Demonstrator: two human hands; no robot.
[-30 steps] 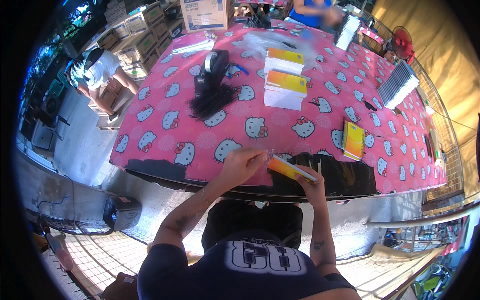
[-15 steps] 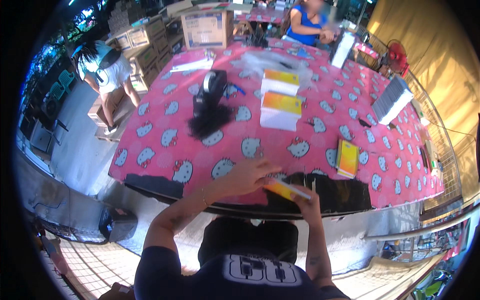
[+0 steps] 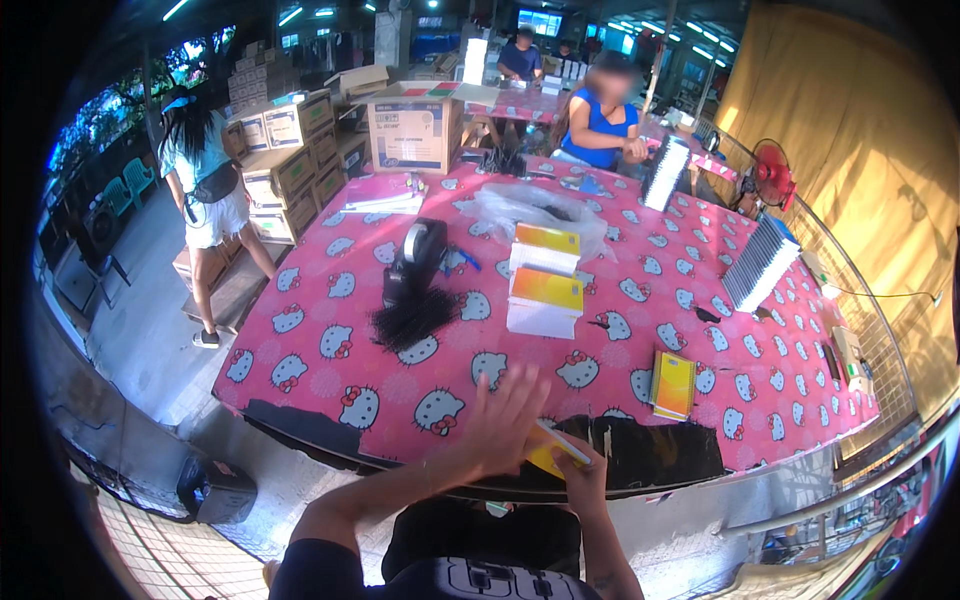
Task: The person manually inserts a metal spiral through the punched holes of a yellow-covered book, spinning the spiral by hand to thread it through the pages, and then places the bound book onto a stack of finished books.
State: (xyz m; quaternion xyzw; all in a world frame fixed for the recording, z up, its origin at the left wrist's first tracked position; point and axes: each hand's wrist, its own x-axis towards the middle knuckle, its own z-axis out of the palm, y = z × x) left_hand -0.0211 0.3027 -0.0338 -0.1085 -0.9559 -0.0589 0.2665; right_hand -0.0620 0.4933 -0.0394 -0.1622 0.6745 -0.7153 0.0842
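Observation:
My right hand [image 3: 586, 474] grips a thin yellow-covered notebook [image 3: 546, 450] at the near edge of the table, its white edge showing. My left hand [image 3: 508, 424] is raised beside the notebook's far left side, fingers stretched out and palm down; whether it touches the cover I cannot tell. To the right lies a small pile of yellow notebooks [image 3: 673, 386]. Farther off are two neighbouring stacks of yellow-topped notebooks, the nearer stack [image 3: 546, 300] and the farther stack [image 3: 544, 250], with white pages facing me.
A bundle of thin black strands [image 3: 415, 318] lies by a black device [image 3: 415, 262] on the pink patterned tablecloth [image 3: 300, 345]. Clear plastic [image 3: 500, 212] sits behind the stacks. Tall notebook stacks [image 3: 760, 262] stand right, near a red fan [image 3: 772, 172]. Two people [image 3: 600, 120] [image 3: 207, 180] are beyond.
My view has tilted up, so the table sits lower in the picture. My left hand has lifted off the notebook's top edge, its fingers now spread. My right hand keeps its grip.

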